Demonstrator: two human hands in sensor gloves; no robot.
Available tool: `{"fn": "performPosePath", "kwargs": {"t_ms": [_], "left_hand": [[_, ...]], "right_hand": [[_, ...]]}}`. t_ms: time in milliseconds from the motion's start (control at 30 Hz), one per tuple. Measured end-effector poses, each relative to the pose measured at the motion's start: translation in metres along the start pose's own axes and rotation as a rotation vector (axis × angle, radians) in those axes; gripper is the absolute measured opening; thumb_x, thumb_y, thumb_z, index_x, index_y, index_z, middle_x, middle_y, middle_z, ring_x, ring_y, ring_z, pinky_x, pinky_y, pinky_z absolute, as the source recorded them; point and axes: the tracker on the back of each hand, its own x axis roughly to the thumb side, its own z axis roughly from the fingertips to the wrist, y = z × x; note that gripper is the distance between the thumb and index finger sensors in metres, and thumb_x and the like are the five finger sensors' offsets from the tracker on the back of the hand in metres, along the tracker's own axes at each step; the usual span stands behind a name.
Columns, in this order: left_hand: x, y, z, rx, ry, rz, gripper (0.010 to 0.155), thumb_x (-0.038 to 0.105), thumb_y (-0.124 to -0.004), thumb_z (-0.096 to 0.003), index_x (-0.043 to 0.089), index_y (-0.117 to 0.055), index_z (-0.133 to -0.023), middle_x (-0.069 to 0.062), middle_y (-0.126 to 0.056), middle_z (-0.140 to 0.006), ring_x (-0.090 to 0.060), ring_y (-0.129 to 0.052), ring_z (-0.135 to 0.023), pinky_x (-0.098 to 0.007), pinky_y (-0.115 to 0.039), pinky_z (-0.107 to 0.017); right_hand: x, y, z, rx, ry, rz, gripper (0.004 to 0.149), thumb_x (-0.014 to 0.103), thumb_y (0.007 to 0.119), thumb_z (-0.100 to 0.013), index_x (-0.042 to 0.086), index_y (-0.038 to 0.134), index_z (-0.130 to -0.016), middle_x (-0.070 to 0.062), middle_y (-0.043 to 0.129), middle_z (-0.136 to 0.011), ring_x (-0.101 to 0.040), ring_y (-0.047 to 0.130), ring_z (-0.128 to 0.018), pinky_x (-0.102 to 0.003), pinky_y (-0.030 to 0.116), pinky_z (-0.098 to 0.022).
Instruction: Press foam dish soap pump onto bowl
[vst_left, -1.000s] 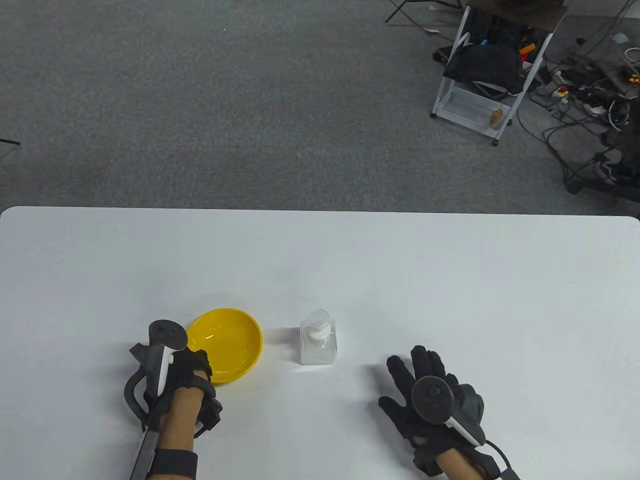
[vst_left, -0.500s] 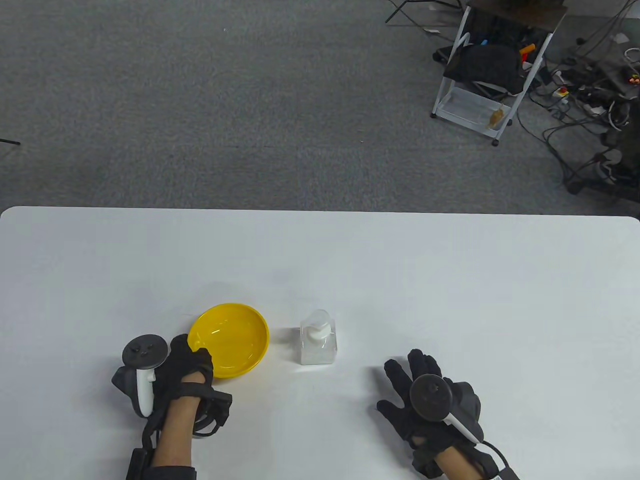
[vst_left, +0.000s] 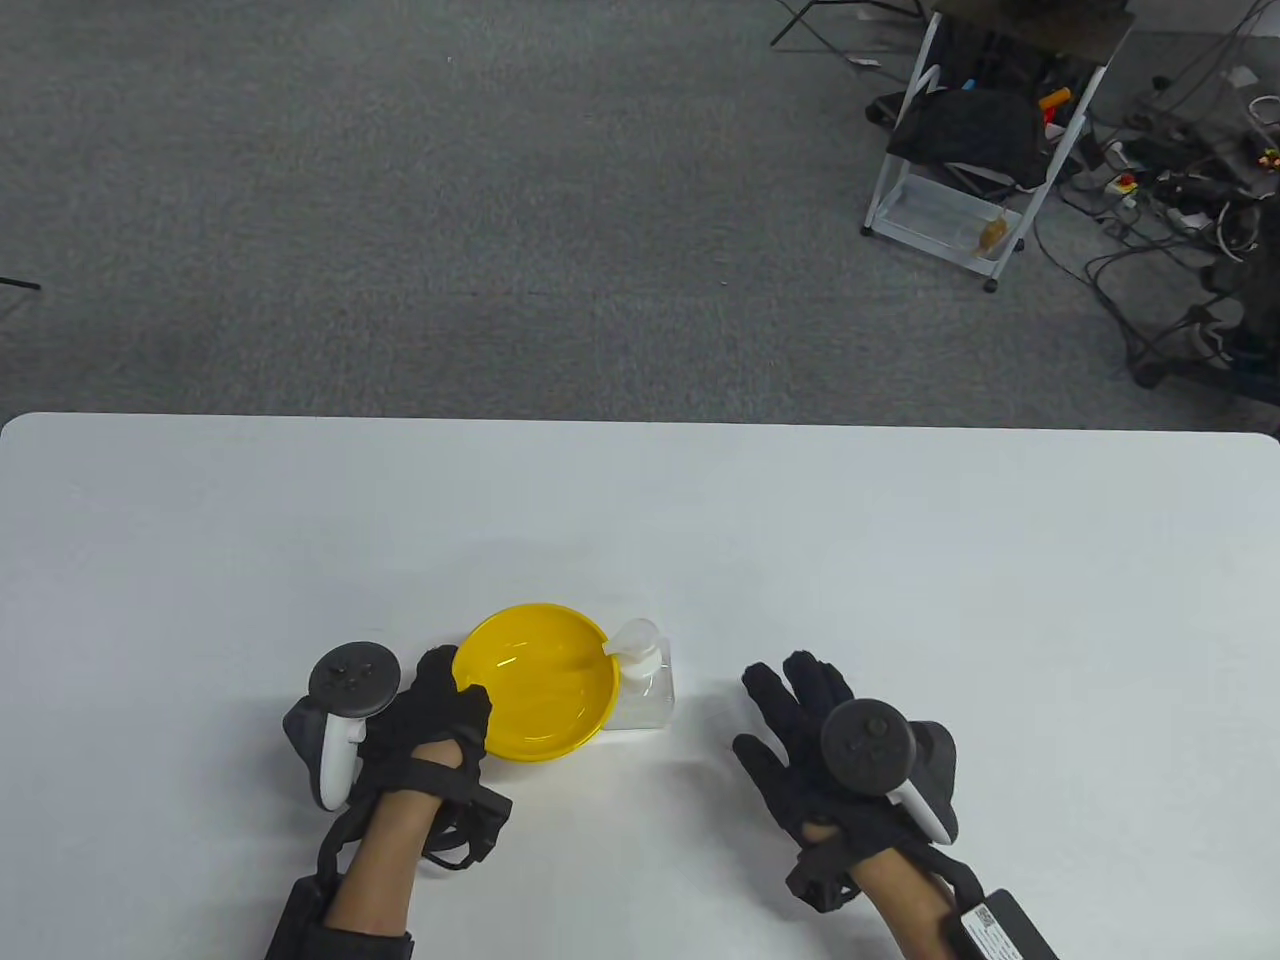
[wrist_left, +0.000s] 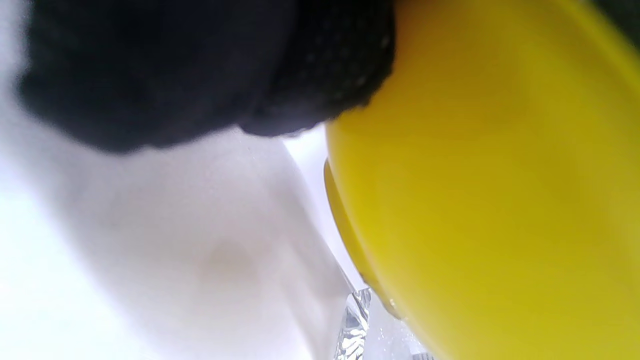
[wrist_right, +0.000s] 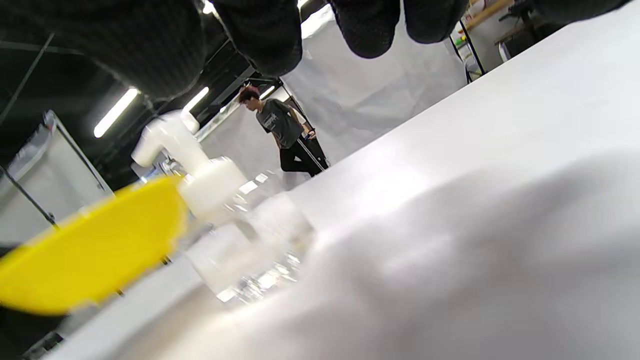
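Low in the frame, the left hand (vst_left: 425, 720) grips the round yellow plastic bowl (vst_left: 535, 680) beside the clear soap pump bottle (vst_left: 642, 678); the right hand (vst_left: 820, 750) hovers spread.

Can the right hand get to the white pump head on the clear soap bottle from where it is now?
Probably yes. The right hand lies open beside the clear soap bottle, bare table between them, and its white pump head is uncovered; the yellow bowl sits on the far side.

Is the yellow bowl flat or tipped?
Tipped. The right wrist view shows the yellow bowl slanting, its raised rim under the pump.
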Motion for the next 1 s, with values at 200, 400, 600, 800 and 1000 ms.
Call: {"fn": "performPosePath", "kwargs": {"t_ms": [200,400,600,800,1000], "left_hand": [[0.002,-0.003,-0.002,-0.014,-0.008,0.004,0.061,0.037,-0.079,-0.0428,0.018,-0.052,-0.095,-0.001,-0.098,-0.035,-0.014,-0.102,-0.002,-0.028,-0.087,0.004],[0.005,-0.005,-0.002,-0.014,-0.007,0.010,0.061,0.037,-0.079,-0.0431,0.018,-0.052,-0.095,-0.001,-0.098,-0.035,-0.014,-0.102,-0.003,-0.028,-0.087,0.004],[0.005,-0.005,-0.003,-0.020,-0.008,0.017,0.061,0.037,-0.079,-0.0429,0.018,-0.052,-0.095,-0.001,-0.098,-0.035,-0.014,-0.102,-0.002,-0.028,-0.087,0.004],[0.006,-0.005,-0.003,-0.025,-0.012,0.020,0.061,0.037,-0.079,-0.0431,0.018,-0.052,-0.095,-0.001,-0.098,-0.035,-0.014,-0.102,-0.003,-0.028,-0.087,0.004],[0.005,-0.005,-0.003,-0.030,-0.011,0.026,0.061,0.037,-0.078,-0.0433,0.018,-0.052,-0.095,0.000,-0.098,-0.036,-0.014,-0.102,-0.003,-0.028,-0.087,0.004]], "right_hand": [[0.054,0.003,-0.052,0.056,-0.007,-0.143,0.063,0.049,0.060,-0.045,0.037,0.048,-0.106,-0.013,0.034,-0.117,-0.049,0.030,-0.106,-0.084,0.043,-0.060],[0.079,0.032,-0.091,0.120,0.028,-0.172,0.063,0.049,0.055,-0.045,0.037,0.044,-0.106,-0.010,0.030,-0.117,-0.048,0.025,-0.106,-0.083,0.041,-0.060],[0.079,0.051,-0.106,0.177,0.062,-0.136,0.063,0.047,0.054,-0.046,0.032,0.044,-0.106,-0.009,0.030,-0.117,-0.048,0.023,-0.105,-0.084,0.040,-0.060],[0.076,0.056,-0.105,0.181,0.045,-0.202,0.065,0.046,0.053,-0.047,0.027,0.041,-0.107,-0.011,0.031,-0.117,-0.049,0.024,-0.106,-0.085,0.040,-0.060],[0.075,0.060,-0.104,0.169,0.046,-0.194,0.065,0.046,0.053,-0.046,0.025,0.042,-0.107,-0.011,0.034,-0.117,-0.049,0.027,-0.106,-0.085,0.043,-0.059]]}}
